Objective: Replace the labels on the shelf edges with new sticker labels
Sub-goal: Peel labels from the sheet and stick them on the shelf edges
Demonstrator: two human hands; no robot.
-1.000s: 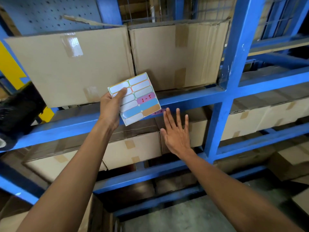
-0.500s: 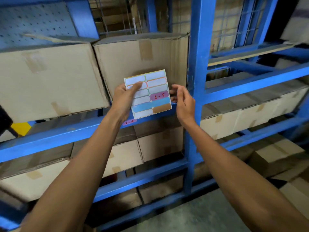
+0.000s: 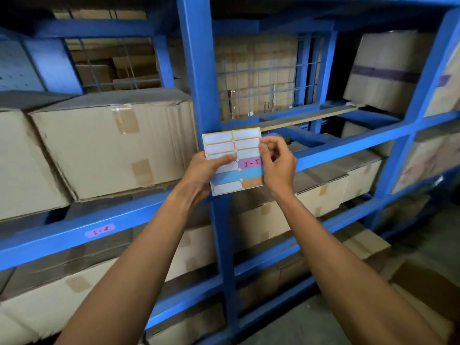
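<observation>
Both hands meet at a sticker sheet [image 3: 232,159] held up in front of a blue upright post [image 3: 199,70] of the shelving. The left hand [image 3: 204,170] grips the sheet from its left side, thumb laid flat across the front and fingers hidden behind. The right hand [image 3: 277,165] has its fingers curled at the sheet's right edge, fingertips pinching there beside a purple sticker [image 3: 250,163] marked 1-5 in red; whether the pinch is on that sticker or on the sheet's edge I cannot tell. The sheet carries white stickers outlined in green, orange and blue, with a bare blue strip and a brown patch near the bottom.

On the blue shelf beam [image 3: 62,235] lower left, a pink label [image 3: 99,230] reading 1-4 is stuck to the front face. Above that beam sits a large taped cardboard box [image 3: 112,143], just left of the post. More boxes fill the shelves below and to the right.
</observation>
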